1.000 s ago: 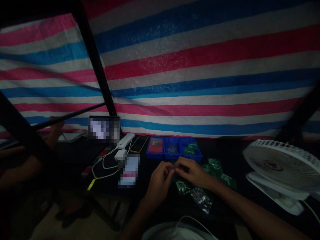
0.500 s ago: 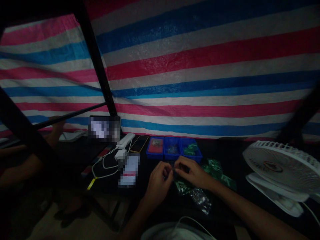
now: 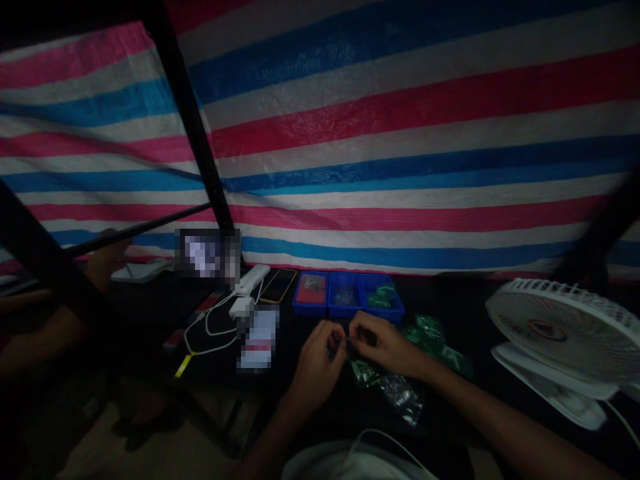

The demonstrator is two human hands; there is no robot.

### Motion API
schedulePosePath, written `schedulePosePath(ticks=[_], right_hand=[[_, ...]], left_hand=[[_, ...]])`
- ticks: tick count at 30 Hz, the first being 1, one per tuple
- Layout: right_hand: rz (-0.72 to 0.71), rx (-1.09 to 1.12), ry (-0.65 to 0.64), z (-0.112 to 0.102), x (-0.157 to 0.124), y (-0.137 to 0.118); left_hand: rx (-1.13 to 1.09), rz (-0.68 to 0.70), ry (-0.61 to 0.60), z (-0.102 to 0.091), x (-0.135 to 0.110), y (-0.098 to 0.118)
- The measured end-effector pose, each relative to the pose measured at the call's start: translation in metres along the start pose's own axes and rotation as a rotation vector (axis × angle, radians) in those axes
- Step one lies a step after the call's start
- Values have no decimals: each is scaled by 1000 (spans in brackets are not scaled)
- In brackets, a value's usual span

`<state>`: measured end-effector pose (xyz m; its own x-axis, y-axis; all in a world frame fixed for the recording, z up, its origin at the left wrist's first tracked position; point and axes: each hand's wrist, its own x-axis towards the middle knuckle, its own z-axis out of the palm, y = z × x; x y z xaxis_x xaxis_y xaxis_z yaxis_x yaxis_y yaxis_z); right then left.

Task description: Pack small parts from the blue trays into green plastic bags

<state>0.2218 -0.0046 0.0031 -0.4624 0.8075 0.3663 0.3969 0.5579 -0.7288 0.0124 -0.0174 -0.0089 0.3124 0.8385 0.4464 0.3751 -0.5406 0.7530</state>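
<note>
- From the head camera, we see the left hand [image 3: 320, 357] and the right hand [image 3: 387, 347] meeting over the dark table [image 3: 295, 333], fingertips nearly touching.
- Between them we make out a small piece [image 3: 349, 339], too dim to name; both hands appear to pinch it, thumb against forefinger, with a narrow grip.
- Under and beside the right hand we see green packets [image 3: 365, 375], with more beyond the wrist, and a clear bag [image 3: 404, 400] nearer us.
- Just beyond the hands we find blue trays [image 3: 345, 311], three side by side: red with pale bits on the left, clear bits in the middle, green ones on the right.
- Left of the trays we see a phone [image 3: 279, 287], a white adapter [image 3: 242, 307] and a pixelated sheet [image 3: 259, 340].
- Well to the right we see a white fan [image 3: 560, 337]; at far left, another person's arm [image 3: 45, 340].
</note>
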Motion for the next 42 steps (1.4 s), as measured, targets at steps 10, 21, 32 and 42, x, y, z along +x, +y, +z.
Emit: schedulePosePath(ticks=[10, 21, 32, 42], right_hand=[[67, -9, -6, 0, 0, -1], [11, 0, -8, 1, -1, -2], [-53, -39, -2, -2, 1, -8], [-49, -30, -4, -2, -1, -5]], left_hand=[[12, 20, -20, -3, 1, 6], [-23, 7, -11, -2, 0, 3], [-45, -1, 0, -4, 1, 7], [-19, 4, -18, -2, 1, 4]])
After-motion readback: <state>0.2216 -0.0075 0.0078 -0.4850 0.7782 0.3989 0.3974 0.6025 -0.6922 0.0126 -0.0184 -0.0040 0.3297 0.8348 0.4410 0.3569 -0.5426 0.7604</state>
